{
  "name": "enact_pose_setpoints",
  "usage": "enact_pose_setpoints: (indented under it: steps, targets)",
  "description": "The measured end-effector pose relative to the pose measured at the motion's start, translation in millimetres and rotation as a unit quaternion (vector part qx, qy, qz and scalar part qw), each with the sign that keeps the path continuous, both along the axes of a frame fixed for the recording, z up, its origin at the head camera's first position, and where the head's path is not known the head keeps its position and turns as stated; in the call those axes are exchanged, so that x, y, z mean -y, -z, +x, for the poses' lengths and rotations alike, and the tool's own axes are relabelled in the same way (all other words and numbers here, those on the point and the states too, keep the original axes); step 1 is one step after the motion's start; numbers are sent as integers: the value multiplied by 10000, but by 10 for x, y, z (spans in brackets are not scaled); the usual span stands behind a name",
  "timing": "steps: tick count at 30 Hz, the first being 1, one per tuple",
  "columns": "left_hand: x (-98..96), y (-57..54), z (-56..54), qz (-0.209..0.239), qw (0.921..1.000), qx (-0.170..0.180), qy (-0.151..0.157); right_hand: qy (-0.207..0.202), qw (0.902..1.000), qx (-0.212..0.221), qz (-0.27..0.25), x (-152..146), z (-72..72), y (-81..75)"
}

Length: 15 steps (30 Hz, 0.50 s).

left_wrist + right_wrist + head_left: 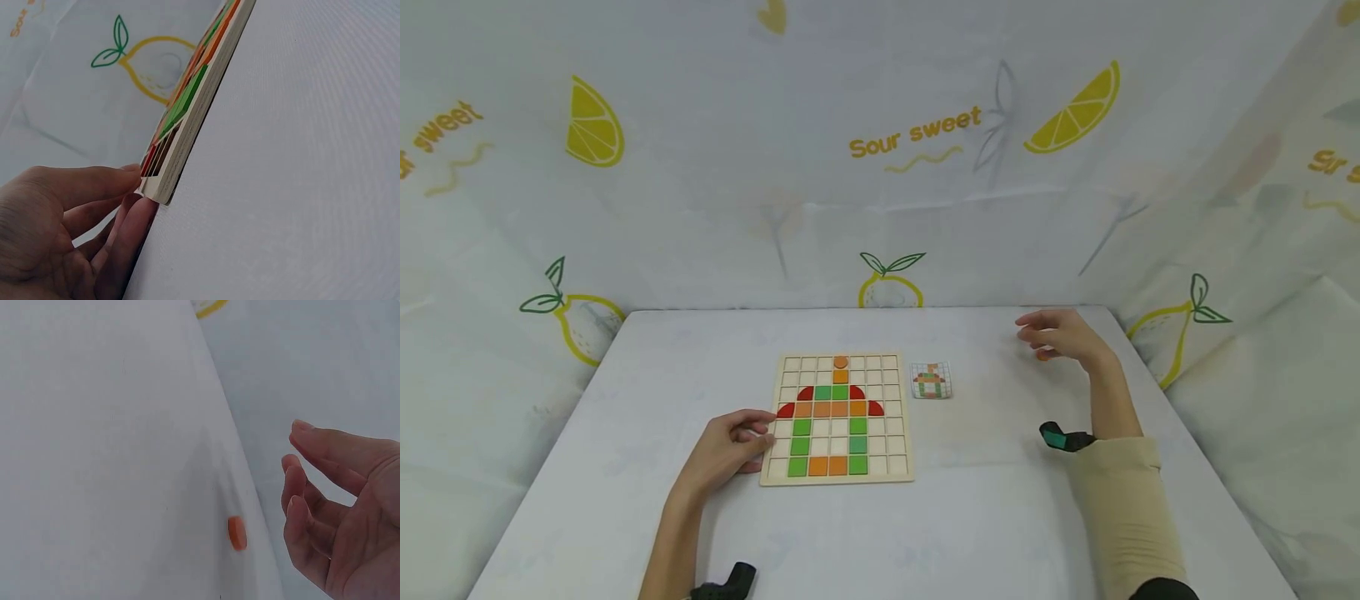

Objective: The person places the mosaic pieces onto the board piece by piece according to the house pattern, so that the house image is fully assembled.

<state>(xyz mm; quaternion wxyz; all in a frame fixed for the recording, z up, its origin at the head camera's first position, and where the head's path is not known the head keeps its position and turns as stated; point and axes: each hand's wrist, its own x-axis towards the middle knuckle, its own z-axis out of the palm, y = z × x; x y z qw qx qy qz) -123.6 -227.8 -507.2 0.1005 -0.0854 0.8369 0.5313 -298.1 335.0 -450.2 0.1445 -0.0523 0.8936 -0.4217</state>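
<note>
My left hand (726, 450) pinches the left edge of a wooden grid puzzle board (887, 450), which also shows edge-on in the left wrist view (187, 137). Green, orange and red pieces fill some squares, with an orange round piece (841, 362) at the top. Over the far right part of the table, my right hand (1063, 333) has its fingers loosely bent and holds nothing. A small orange piece (237, 533) lies on the cloth near it in the right wrist view, partly hidden by the fingers in the head view.
A small pattern card (931, 380) lies just right of the board. The table (985, 517) wears a white cloth, and a white curtain (715, 167) with lemon prints hangs behind it. Black wrist straps (1063, 437) sit on the arms.
</note>
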Motion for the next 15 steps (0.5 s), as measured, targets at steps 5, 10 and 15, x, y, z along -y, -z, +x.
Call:
enact_pose_setpoints:
  steps: [5, 10, 15]
  targets:
    - [1, 7, -9, -50, 10000, -26, 32, 223, 9993, 147, 270, -255, 71, 85]
    - [6, 7, -12, 2, 10000, -18, 36, 159, 9989, 259, 363, -355, 108, 189]
    - [5, 13, -12, -6, 10000, -14, 17, 151, 9992, 278, 249, -370, 108, 248]
